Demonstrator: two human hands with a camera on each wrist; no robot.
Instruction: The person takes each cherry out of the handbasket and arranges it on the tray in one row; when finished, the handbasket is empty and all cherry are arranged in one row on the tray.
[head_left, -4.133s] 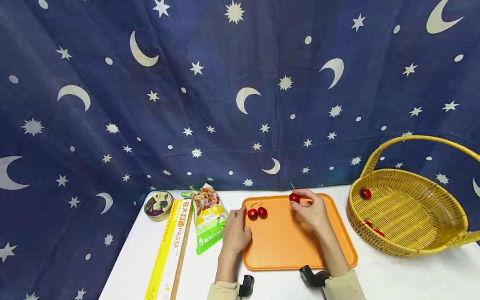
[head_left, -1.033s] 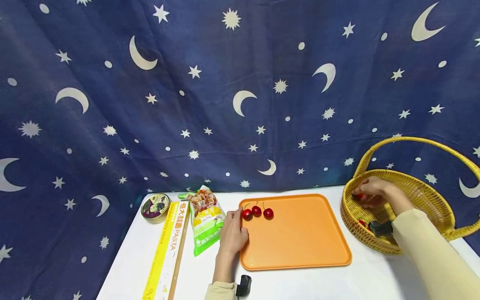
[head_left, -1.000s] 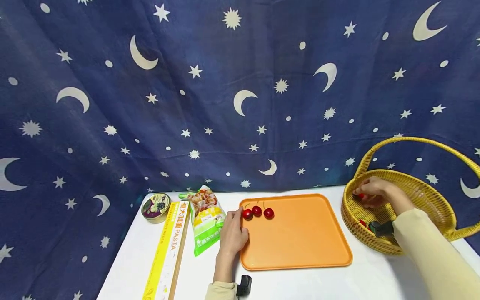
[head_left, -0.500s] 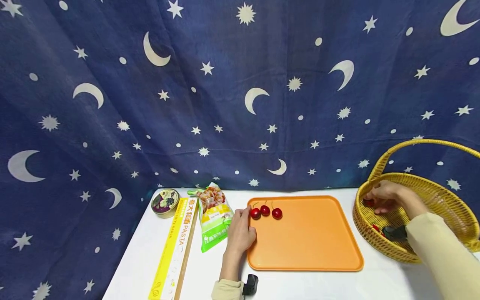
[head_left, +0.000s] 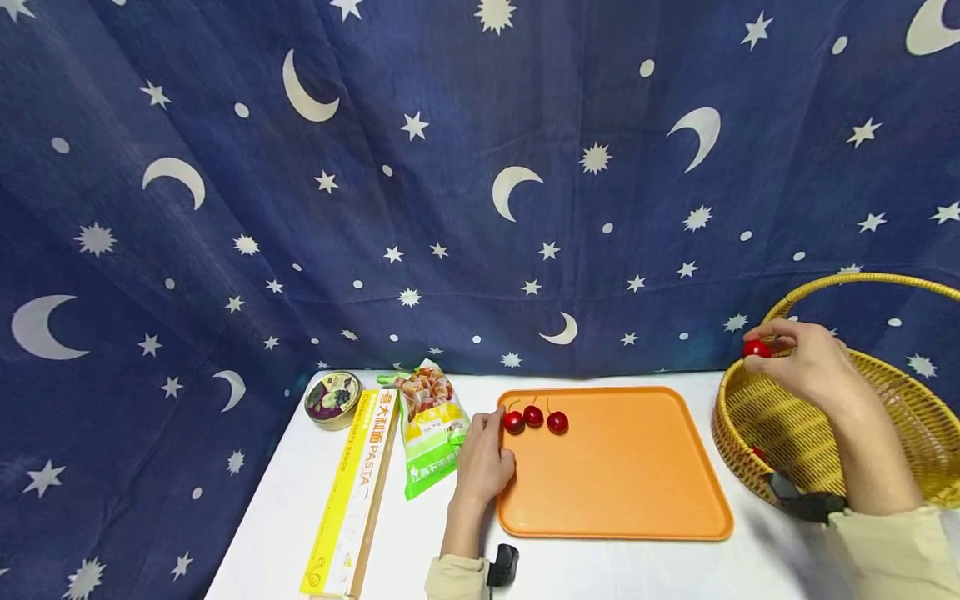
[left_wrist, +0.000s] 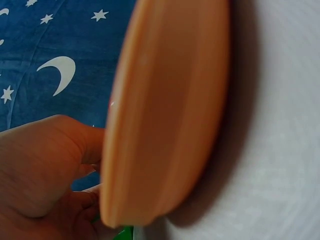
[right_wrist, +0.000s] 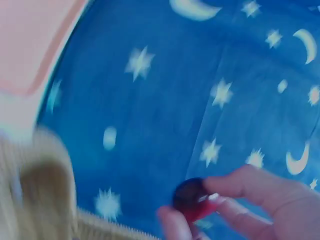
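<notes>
My right hand [head_left: 813, 367] pinches a red cherry [head_left: 757, 348] above the near-left rim of the yellow wicker basket [head_left: 847, 437]. The right wrist view shows this cherry [right_wrist: 192, 199] between thumb and fingers. Inside the basket, another red cherry [head_left: 758, 452] shows by the left wall, partly covered. My left hand [head_left: 482, 458] holds the left edge of the orange tray [head_left: 615, 475]; in the left wrist view its fingers go behind the tray rim [left_wrist: 120, 175]. Three stemmed cherries [head_left: 533, 416] lie in a row at the tray's upper left corner.
Left of the tray lie a green and yellow food bag [head_left: 431, 433], a long pasta box [head_left: 352, 492] and a round tin [head_left: 332, 398]. A dark blue curtain [head_left: 450, 208] with moons and stars hangs behind the white table [head_left: 285, 500]. The basket handle [head_left: 862, 279] arches high.
A third cherry has joined the two on the tray. My right hand went into the basket and has now risen out of it with a cherry. My left hand stays on the tray edge.
</notes>
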